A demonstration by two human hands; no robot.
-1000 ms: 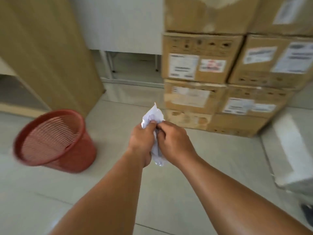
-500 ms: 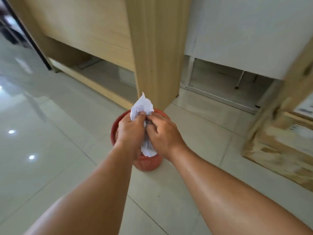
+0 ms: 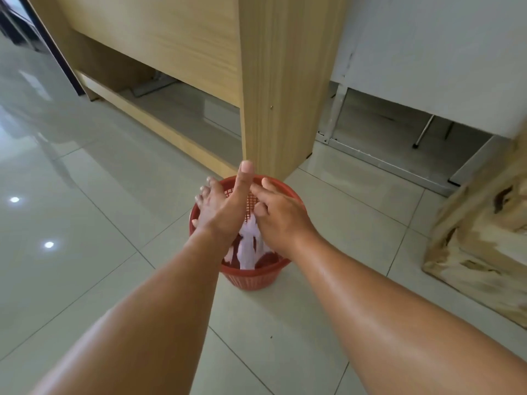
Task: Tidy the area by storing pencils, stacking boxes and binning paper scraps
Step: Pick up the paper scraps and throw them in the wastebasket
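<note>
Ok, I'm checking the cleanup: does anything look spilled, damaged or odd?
Nothing spilled: the white paper is inside the red basket, which stands upright. Only the cardboard box at right looks scuffed, its surface peeled in patches, though it is blurred.

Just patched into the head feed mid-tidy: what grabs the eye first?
Two bare hands, left hand and right hand, hover open over a round red plastic mesh bin on the pale tiled floor. White crumpled paper scraps show in the bin's mouth between the wrists. A light wood-grain desk panel stands just behind the bin.
</note>
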